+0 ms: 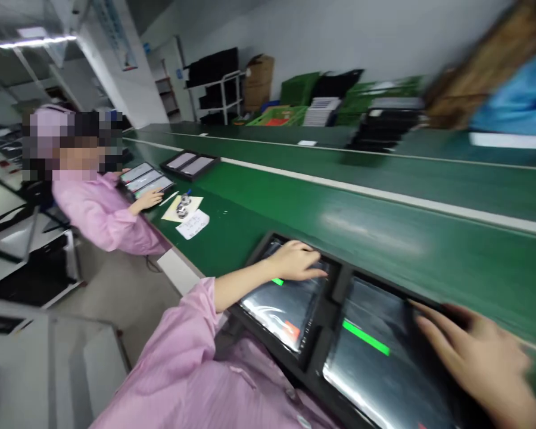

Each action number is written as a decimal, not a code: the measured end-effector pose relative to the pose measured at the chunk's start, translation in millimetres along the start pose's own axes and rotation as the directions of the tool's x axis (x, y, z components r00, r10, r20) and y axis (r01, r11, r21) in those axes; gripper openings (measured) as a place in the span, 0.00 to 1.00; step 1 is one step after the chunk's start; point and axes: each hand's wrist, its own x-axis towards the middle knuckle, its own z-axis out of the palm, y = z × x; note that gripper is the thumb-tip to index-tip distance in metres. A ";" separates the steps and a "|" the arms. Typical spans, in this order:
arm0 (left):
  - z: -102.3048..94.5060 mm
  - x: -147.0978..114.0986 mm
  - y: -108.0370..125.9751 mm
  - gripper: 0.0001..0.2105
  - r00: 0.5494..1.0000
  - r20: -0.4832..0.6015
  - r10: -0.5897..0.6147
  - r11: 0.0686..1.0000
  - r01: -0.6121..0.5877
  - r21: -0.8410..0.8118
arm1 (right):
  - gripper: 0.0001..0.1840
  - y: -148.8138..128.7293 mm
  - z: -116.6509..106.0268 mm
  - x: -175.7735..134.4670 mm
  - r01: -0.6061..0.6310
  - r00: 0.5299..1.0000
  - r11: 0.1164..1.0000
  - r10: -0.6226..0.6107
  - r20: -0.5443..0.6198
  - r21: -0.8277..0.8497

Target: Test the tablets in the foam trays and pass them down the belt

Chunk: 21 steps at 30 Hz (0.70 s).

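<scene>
In front of me a black tray (313, 351) holds two flat glossy panels side by side. The left panel (268, 307) carries a green strip and an orange-red tag; the right panel (375, 325) has a longer green strip. Over the far part of the left panel lies my left hand (297, 261), fingers loosely bent and apart; whether it touches the film is unclear. My right hand (485, 351), smeared by motion, reaches over the right side of the tray with its fingers stretched toward the right panel. Nothing shows in either hand.
At the left, a co-worker in a pink sleeve (93, 208) handles a tray of panels (147, 179). Another tray (190, 164) lies beyond. A handwritten paper (193, 224) and a shiny metal object (183, 205) rest on the green bench (250, 196). Black stacked trays (384, 128) stand behind.
</scene>
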 end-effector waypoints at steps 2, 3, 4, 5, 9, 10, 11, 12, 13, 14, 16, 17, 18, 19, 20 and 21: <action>-3.7 -0.5 0.5 0.19 0.999 0.034 0.035 0.999 -0.035 -0.018 | 0.28 -6.9 -11.4 -0.9 -0.007 0.998 0.999 0.010 0.069 -0.048; -5.8 -1.5 0.6 0.19 0.996 0.055 0.065 0.998 -0.064 -0.024 | 0.28 -11.8 -17.6 -1.2 -0.006 0.996 0.999 0.010 0.092 -0.048; -7.8 -3.0 0.5 0.20 0.994 0.067 0.089 0.996 -0.088 -0.028 | 0.28 -17.0 -23.6 -1.3 0.000 0.993 1.000 0.003 0.114 -0.029; -9.8 -4.9 -0.1 0.20 0.992 0.065 0.106 0.994 -0.105 -0.033 | 0.29 -22.0 -29.3 -1.5 0.024 0.988 0.999 -0.028 0.151 0.029; -13.8 -12.7 -9.5 0.21 0.996 -0.091 0.005 0.997 -0.012 -0.077 | 0.31 -33.9 -42.7 -3.6 -0.037 0.997 0.978 0.022 0.076 0.207; -13.5 -13.7 -13.1 0.22 0.991 -0.127 -0.044 0.995 0.031 -0.098 | 0.31 -34.6 -43.5 -4.4 -0.090 0.996 0.971 0.086 0.027 0.221; -12.6 -14.2 -16.7 0.23 0.985 -0.150 -0.085 0.990 0.067 -0.122 | 0.31 -34.7 -43.6 -5.3 -0.141 0.989 0.963 0.148 -0.011 0.229; -11.4 -14.3 -19.9 0.25 0.981 -0.159 -0.114 0.985 0.091 -0.144 | 0.31 -34.5 -43.1 -6.1 -0.184 0.980 0.955 0.198 -0.034 0.234; -9.7 -14.2 -22.4 0.26 0.979 -0.158 -0.127 0.981 0.101 -0.164 | 0.30 -34.4 -42.2 -6.8 -0.216 0.972 0.948 0.232 -0.042 0.232; -8.0 -13.9 -24.0 0.27 0.980 -0.152 -0.127 0.978 0.098 -0.183 | 0.30 -34.6 -41.3 -7.4 -0.239 0.967 0.945 0.253 -0.038 0.222; -4.9 -13.4 -24.8 0.28 0.985 -0.140 -0.102 0.975 0.071 -0.208 | 0.29 -36.1 -39.9 -8.1 -0.257 0.964 0.947 0.264 -0.012 0.193; -3.9 -13.3 -24.4 0.29 0.987 -0.134 -0.091 0.976 0.062 -0.210 | 0.28 -37.4 -39.8 -8.3 -0.254 0.966 0.950 0.258 0.005 0.179; -3.5 -13.2 -23.8 0.29 0.989 -0.126 -0.083 0.977 0.056 -0.206 | 0.28 -39.0 -40.1 -8.3 -0.247 0.969 0.955 0.247 0.024 0.165; -3.6 -13.2 -23.2 0.29 0.990 -0.117 -0.078 0.979 0.054 -0.197 | 0.27 -40.5 -40.7 -8.3 -0.239 0.971 0.959 0.235 0.044 0.151; -4.3 -13.3 -23.0 0.29 0.990 -0.114 -0.078 0.981 0.056 -0.186 | 0.27 -41.8 -41.7 -8.2 -0.231 0.972 0.963 0.225 0.063 0.138; -5.3 -13.4 -23.2 0.29 0.990 -0.116 -0.082 0.982 0.060 -0.177 | 0.26 -42.9 -42.7 -8.1 -0.225 0.973 0.966 0.217 0.076 0.126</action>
